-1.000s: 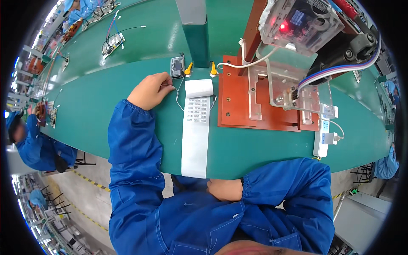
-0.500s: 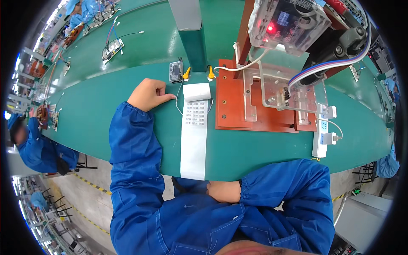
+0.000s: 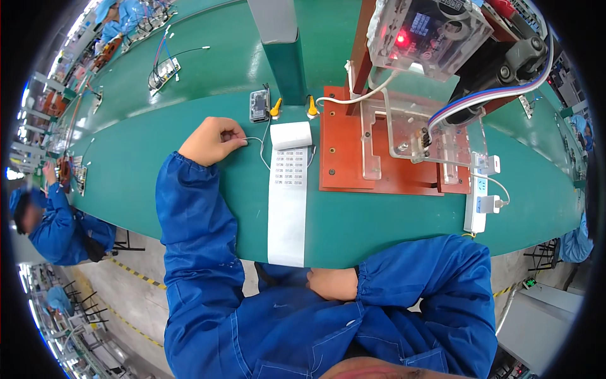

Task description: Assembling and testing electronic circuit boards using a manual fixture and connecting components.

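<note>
My left hand (image 3: 211, 142) is over the left part of the green bench, its thumb and fingers pinching the end of a thin grey wire (image 3: 255, 138). From the pinch the wire runs right toward a strip of labels (image 3: 288, 215). That white strip lies lengthwise down the bench, with rows of small printed labels and a rolled far end (image 3: 292, 135). In my lap, below the bench edge, rests my right hand (image 3: 333, 284); its fingers are mostly hidden.
Beyond the strip are a small clear-cased device (image 3: 259, 105) and two yellow knobs (image 3: 276, 108). A red-brown fixture (image 3: 341, 151) with clear plastic parts and a lit module (image 3: 429, 31) stands right, beside a white power strip (image 3: 476, 202). A person in blue (image 3: 60, 221) sits far left.
My left hand has moved slightly left, away from the label strip, drawing the wire's end with it. The right hand stays in place.
</note>
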Available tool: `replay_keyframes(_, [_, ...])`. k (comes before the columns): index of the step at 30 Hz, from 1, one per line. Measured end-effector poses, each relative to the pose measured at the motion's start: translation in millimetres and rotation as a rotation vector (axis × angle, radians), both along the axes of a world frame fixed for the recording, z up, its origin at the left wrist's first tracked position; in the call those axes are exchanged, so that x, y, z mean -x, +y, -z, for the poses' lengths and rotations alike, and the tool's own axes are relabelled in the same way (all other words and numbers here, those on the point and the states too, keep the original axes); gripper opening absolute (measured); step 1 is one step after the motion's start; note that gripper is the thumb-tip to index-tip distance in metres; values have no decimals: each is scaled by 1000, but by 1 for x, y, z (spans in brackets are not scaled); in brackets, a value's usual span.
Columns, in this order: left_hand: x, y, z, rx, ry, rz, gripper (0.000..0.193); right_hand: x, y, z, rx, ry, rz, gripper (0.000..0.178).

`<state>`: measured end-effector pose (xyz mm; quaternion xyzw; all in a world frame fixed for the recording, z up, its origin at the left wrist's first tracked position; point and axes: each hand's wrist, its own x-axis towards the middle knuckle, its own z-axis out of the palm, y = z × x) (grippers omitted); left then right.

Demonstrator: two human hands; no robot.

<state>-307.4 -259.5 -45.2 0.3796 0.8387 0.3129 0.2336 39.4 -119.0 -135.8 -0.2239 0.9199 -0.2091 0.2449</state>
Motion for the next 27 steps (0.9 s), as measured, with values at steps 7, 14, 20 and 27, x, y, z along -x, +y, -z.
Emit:
replay_keyframes(7, [0, -5, 0, -18, 3, 2, 8, -4, -1, 1, -69, 87, -119, 32])
replay_keyframes(14, [-4, -2, -4, -18, 88, 87, 10, -2, 1, 6, -72, 115, -217, 29])
replay_keyframes(20, [-3, -3, -3, -21, 111, 87, 10, -3, -1, 1, -125, 140, -200, 23])
replay_keyframes(27, [-4, 0, -1, -44, 94, 52, 7, 3, 6, -5, -71, 193, -269, 22])
